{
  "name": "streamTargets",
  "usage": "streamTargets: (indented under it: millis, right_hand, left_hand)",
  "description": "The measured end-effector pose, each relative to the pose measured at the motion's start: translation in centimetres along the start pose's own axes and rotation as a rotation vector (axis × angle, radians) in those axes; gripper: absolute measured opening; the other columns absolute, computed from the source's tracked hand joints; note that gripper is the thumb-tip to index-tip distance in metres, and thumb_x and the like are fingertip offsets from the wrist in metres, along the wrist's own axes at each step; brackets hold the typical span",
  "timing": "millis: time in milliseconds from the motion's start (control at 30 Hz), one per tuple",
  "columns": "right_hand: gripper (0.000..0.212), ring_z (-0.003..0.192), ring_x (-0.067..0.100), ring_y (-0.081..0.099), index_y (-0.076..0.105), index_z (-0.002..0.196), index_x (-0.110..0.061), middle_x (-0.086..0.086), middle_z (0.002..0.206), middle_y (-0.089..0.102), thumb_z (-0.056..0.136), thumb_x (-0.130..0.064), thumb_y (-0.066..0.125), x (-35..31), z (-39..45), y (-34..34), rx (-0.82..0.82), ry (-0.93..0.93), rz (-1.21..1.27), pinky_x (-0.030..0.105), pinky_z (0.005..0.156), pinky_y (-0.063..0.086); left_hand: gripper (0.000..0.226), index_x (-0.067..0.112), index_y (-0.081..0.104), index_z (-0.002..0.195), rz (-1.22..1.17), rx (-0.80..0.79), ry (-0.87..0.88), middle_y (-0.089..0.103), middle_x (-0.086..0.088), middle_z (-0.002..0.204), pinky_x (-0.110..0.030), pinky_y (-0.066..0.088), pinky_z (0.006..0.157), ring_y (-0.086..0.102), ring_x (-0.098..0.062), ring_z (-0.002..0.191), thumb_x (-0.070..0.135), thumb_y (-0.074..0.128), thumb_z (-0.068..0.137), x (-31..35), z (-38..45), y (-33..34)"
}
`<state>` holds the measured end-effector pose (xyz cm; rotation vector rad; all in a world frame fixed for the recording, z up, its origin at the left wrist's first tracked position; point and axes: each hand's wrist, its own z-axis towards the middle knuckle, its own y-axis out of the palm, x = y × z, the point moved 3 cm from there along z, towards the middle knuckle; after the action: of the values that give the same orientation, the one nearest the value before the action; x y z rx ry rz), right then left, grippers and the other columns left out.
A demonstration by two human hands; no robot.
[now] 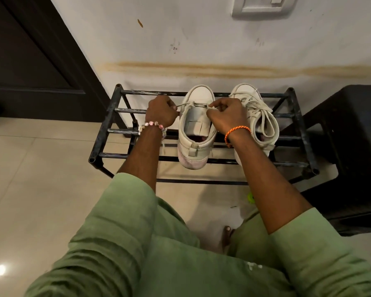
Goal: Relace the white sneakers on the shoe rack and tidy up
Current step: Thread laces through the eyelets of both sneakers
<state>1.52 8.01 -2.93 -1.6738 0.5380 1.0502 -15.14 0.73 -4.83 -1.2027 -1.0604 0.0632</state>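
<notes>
Two white sneakers stand toes-to-wall on a black metal shoe rack (pixel 107 123). The left sneaker (pixel 196 133) carries a single run of white lace (pixel 198 104) across its lowest eyelets, and its tongue lies bare. My left hand (pixel 162 113) pinches the lace's left end just beside the shoe. My right hand (pixel 225 115) pinches the right end over the shoe's right edge. The right sneaker (pixel 258 118) is laced, with loose loops draped over its opening, and my right forearm hides part of it.
The rack stands against a stained white wall (pixel 201 50) on beige floor tiles. A black stool or table (pixel 351 146) sits close on the right, a dark door (pixel 30 56) on the left. A small yellow-green object (pixel 251 198) lies on the floor under the rack's front.
</notes>
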Motion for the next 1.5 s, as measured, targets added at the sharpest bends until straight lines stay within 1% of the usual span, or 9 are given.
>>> streamTargets:
  millis: [133, 233, 300, 400, 567, 767, 1000, 1200, 1500]
  right_hand:
    - [0.034, 0.076, 0.013, 0.056, 0.063, 0.08, -0.014, -0.001, 0.078, 0.062, 0.091, -0.045, 0.054, 0.0, 0.7, -0.1, -0.039, 0.013, 0.063, 0.025, 0.068, 0.043]
    - [0.028, 0.106, 0.024, 0.057, 0.061, 0.111, -0.01, 0.009, 0.113, 0.063, 0.098, -0.026, 0.043, 0.6, 1.8, 0.3, -0.077, 0.055, 0.069, 0.031, 0.092, 0.044]
    - [0.027, 0.111, 0.022, 0.056, 0.059, 0.12, -0.01, 0.008, 0.121, 0.06, 0.095, -0.015, 0.05, 0.8, 1.8, 0.7, -0.127, 0.037, -0.008, 0.023, 0.091, 0.041]
    - [0.022, 0.105, 0.023, 0.059, 0.062, 0.112, -0.011, 0.009, 0.113, 0.065, 0.091, -0.015, 0.056, 1.1, 1.9, 0.9, -0.083, -0.02, -0.097, 0.025, 0.085, 0.043]
    - [0.021, 0.101, 0.03, 0.059, 0.069, 0.1, -0.008, 0.015, 0.106, 0.067, 0.088, -0.006, 0.052, 1.0, 2.4, 0.7, 0.034, -0.08, -0.271, 0.027, 0.082, 0.042]
    - [0.022, 0.103, 0.03, 0.057, 0.068, 0.102, -0.008, 0.015, 0.109, 0.065, 0.09, -0.011, 0.051, 0.4, 2.2, 0.4, 0.085, -0.192, -0.433, 0.028, 0.076, 0.036]
    - [0.019, 0.1, 0.03, 0.058, 0.067, 0.099, -0.006, 0.014, 0.105, 0.067, 0.09, -0.013, 0.052, 0.6, 2.0, 0.5, 0.076, -0.177, -0.374, 0.028, 0.079, 0.04]
    - [0.015, 0.095, 0.028, 0.06, 0.066, 0.095, -0.007, 0.013, 0.099, 0.067, 0.09, -0.014, 0.053, 0.7, 2.1, 0.4, 0.041, -0.107, -0.283, 0.029, 0.079, 0.043]
    - [0.018, 0.095, 0.034, 0.059, 0.064, 0.094, -0.006, 0.019, 0.102, 0.065, 0.089, -0.01, 0.047, 0.8, 2.4, 0.7, 0.065, -0.062, -0.313, 0.029, 0.079, 0.044]
  left_hand:
    - [0.017, 0.009, 0.064, 0.104, -0.069, -0.189, 0.082, 0.064, -0.003, 0.1, -0.02, 0.037, 0.073, 0.055, -0.013, 0.089, 0.018, 0.056, 0.091, 0.6, 0.0, 0.3]
    - [0.017, 0.009, 0.066, 0.104, -0.144, -0.177, 0.123, 0.064, -0.004, 0.096, -0.005, 0.039, 0.058, 0.058, -0.008, 0.075, 0.018, 0.057, 0.092, 1.0, 0.1, 0.3]
    - [0.017, 0.005, 0.067, 0.103, -0.155, -0.143, 0.129, 0.063, -0.006, 0.092, 0.0, 0.037, 0.051, 0.054, -0.003, 0.066, 0.015, 0.058, 0.093, 1.1, 0.0, 0.4]
    - [0.016, 0.003, 0.069, 0.098, -0.139, -0.078, 0.146, 0.067, -0.011, 0.097, 0.001, 0.034, 0.051, 0.059, -0.014, 0.078, 0.015, 0.061, 0.091, 1.2, 0.2, 0.6]
    - [0.02, 0.0, 0.068, 0.099, -0.119, -0.034, 0.169, 0.068, -0.014, 0.105, -0.019, 0.037, 0.076, 0.06, -0.024, 0.101, 0.018, 0.062, 0.09, 1.6, 0.5, 0.7]
    - [0.018, 0.001, 0.065, 0.1, -0.14, -0.059, 0.184, 0.068, -0.011, 0.105, -0.018, 0.036, 0.073, 0.057, -0.018, 0.094, 0.016, 0.061, 0.091, 1.7, 0.5, 1.0]
    - [0.02, 0.002, 0.068, 0.102, -0.106, -0.082, 0.178, 0.068, -0.014, 0.105, -0.02, 0.037, 0.076, 0.06, -0.024, 0.101, 0.016, 0.06, 0.091, 1.9, 0.4, 0.9]
    - [0.021, -0.002, 0.061, 0.103, -0.07, -0.141, 0.158, 0.065, -0.019, 0.106, -0.042, 0.044, 0.094, 0.058, -0.034, 0.102, 0.016, 0.054, 0.095, 1.7, 0.8, 1.4]
    - [0.028, -0.003, 0.059, 0.105, -0.116, -0.184, 0.129, 0.064, -0.02, 0.106, -0.034, 0.044, 0.082, 0.052, -0.02, 0.088, 0.023, 0.053, 0.096, 1.7, 1.0, 1.6]
